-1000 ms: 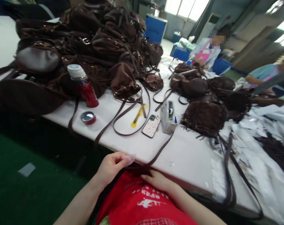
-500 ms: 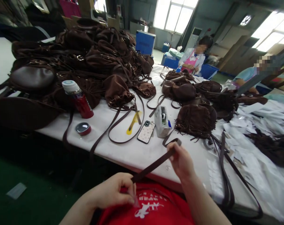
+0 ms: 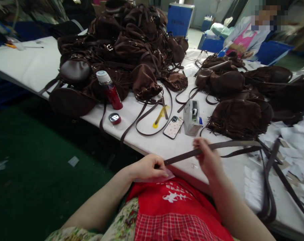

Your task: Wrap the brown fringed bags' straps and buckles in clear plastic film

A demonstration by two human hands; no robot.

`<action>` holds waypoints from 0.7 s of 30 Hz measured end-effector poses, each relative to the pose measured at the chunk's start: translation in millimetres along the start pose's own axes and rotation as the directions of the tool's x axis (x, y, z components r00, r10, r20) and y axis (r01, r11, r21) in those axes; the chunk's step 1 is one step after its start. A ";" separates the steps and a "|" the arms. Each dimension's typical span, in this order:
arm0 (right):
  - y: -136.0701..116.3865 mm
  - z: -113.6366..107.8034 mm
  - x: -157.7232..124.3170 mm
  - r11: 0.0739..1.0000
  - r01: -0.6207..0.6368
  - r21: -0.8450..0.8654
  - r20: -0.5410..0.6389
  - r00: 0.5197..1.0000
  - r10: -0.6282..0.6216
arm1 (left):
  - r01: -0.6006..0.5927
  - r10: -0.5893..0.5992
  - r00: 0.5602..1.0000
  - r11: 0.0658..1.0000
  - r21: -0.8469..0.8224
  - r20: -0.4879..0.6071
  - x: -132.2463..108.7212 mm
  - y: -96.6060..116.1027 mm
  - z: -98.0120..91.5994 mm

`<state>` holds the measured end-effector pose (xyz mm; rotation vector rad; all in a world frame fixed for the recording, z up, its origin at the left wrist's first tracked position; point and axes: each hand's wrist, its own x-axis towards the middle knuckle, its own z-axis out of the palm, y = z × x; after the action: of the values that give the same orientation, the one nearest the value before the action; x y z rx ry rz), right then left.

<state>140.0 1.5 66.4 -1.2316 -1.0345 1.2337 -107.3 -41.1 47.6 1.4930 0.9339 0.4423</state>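
A dark brown strap (image 3: 180, 157) stretches between my hands over the table's front edge. My left hand (image 3: 149, 167) is closed around one end of it, and a thin pinkish translucent piece (image 3: 170, 174) shows under those fingers. Farther along the strap, my right hand (image 3: 208, 157) is closed on it, its fingertips blurred by motion. From there the strap runs right toward a brown fringed bag (image 3: 238, 117). Just beyond my hands lie a patterned phone (image 3: 173, 128), a grey tape dispenser (image 3: 193, 122) and a yellow comb-like tool (image 3: 160, 117).
A big heap of brown bags (image 3: 132, 43) covers the table's left back. Before it stand a red bottle with a white cap (image 3: 113, 95) and a small round tin-like item (image 3: 114, 118). White papers (image 3: 292, 140) lie at right. A co-worker (image 3: 242, 40) is across the table.
My view has swung left and down, so the table items appear farther right. The strap beyond my right hand now extends out to the right instead of curling up near the dispenser.
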 end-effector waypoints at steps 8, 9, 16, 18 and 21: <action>36.0 13.7 -11.9 0.988 -0.110 -0.107 0.062 0.991 0.117 | -0.064 0.062 0.994 0.998 -0.021 -0.088 -2.1 -9.9 -1.6; 36.5 13.4 -9.0 0.992 -0.085 -0.091 0.041 0.995 0.089 | -0.050 0.048 0.994 0.998 -0.023 -0.094 -2.9 -12.3 -1.5; 37.2 28.6 -34.7 0.940 -0.063 -0.335 0.391 0.899 0.200 | -0.135 0.127 0.984 0.989 -0.058 -0.126 -4.2 -18.0 7.8; 34.9 22.3 -39.0 0.933 -0.020 -0.359 0.386 0.907 0.168 | -0.145 0.132 0.982 0.985 -0.089 -0.137 -5.6 -14.9 10.6; 34.1 15.5 -43.4 0.937 -0.017 -0.348 0.413 0.895 0.169 | -0.101 0.088 0.984 0.992 -0.080 -0.152 -2.6 -11.4 15.9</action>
<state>117.3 -42.3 37.2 -1.3009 -1.5857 1.4958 -100.2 -54.3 34.7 1.4431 0.9495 0.6635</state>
